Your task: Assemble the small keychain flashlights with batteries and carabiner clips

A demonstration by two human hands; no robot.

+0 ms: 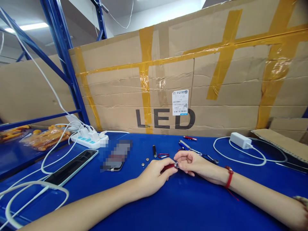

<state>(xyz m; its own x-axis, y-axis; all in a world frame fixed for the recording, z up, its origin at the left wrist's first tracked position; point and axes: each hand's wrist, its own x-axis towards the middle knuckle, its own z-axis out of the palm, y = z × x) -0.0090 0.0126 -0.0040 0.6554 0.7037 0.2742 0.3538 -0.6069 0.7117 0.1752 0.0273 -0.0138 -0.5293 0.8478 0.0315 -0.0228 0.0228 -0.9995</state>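
Observation:
My left hand (156,175) is closed around a small red keychain flashlight (168,166), its silver end pointing right. At that silver end, the thumb and fingers of my right hand (193,163) are closed, partly hiding it. Two small round button cells (145,162) lie on the blue table beyond my left hand. Near them are a short black tube (154,150) and a red carabiner clip (163,155). Behind my right hand lie a blue and silver pen-like light (184,145) and a dark carabiner (210,158).
A phone (72,168) and a blurred-out device (117,155) lie on the left, among white cables and a power strip (89,140). A white charger (240,140) sits right. Another red tube (190,138) lies at the back, before a large cardboard box (115,96).

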